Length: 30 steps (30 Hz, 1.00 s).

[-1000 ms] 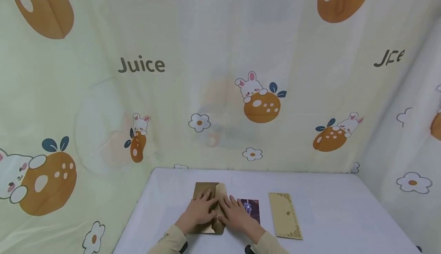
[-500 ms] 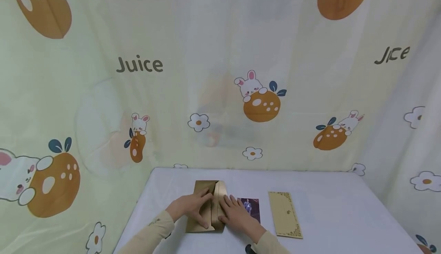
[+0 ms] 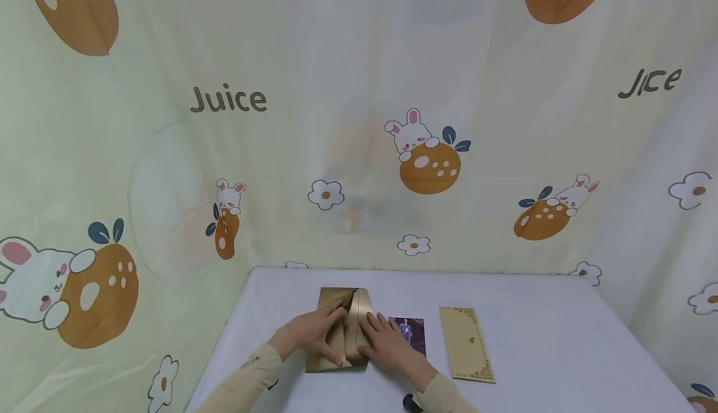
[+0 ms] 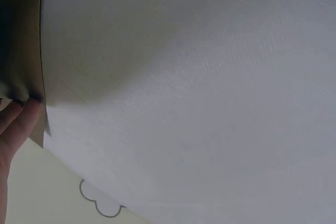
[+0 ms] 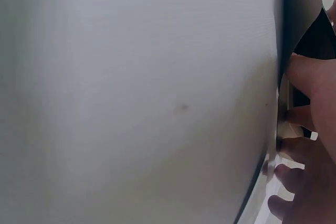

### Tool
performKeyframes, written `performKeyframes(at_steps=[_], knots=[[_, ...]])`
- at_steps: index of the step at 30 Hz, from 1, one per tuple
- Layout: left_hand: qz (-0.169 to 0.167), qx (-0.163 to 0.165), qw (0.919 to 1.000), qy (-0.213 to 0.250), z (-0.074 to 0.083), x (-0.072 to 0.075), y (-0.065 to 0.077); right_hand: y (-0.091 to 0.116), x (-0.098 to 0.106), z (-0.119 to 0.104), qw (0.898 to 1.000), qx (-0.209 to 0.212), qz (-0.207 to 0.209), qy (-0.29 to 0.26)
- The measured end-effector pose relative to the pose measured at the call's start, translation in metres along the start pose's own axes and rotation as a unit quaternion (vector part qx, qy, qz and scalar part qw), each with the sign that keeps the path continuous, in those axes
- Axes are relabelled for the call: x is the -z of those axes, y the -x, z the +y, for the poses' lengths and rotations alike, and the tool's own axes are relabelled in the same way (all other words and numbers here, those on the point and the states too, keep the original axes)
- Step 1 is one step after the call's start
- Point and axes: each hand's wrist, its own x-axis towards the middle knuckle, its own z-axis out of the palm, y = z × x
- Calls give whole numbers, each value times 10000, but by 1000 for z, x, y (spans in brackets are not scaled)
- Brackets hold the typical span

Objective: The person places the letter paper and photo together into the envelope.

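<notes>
A gold paper envelope (image 3: 331, 296) lies on the white table, its long flap (image 3: 361, 306) along the right side. A dark gap shows beside the flap at the top. My left hand (image 3: 308, 332) spreads over the envelope, thumb on its lower part and fingers by the gap. In the left wrist view, fingertips of the left hand (image 4: 18, 124) touch the gold paper near its edge. My right hand (image 3: 389, 346) lies with extended fingers on the flap's right edge. The right wrist view catches that right hand (image 5: 315, 171) partly, at the right border.
A dark printed photo (image 3: 416, 332) with a figure in blue lies just right of my right hand, partly covered by it. Farther right is a cream card (image 3: 464, 341) with an ornate gold border. A patterned curtain (image 3: 359, 151) hangs behind the table (image 3: 538, 326).
My left hand has shifted left and spread its thumb away from the fingers, uncovering more of the envelope's middle. The gap beside the flap looks wider. My right hand stays on the flap.
</notes>
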Motion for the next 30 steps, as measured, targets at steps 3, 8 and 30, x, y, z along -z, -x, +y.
performKeyframes(at_steps=[3,8,30], knots=[[-6,-5,10000,-92,1,-2,-3,2,0,2,10000,25,67,-26],[-38,5,9998,-211,3,-2,-4,1,-5,8,9998,35,141,-109],[127,-212,9996,-167,7,2,0,25,8,44,9965,-293,504,-600]])
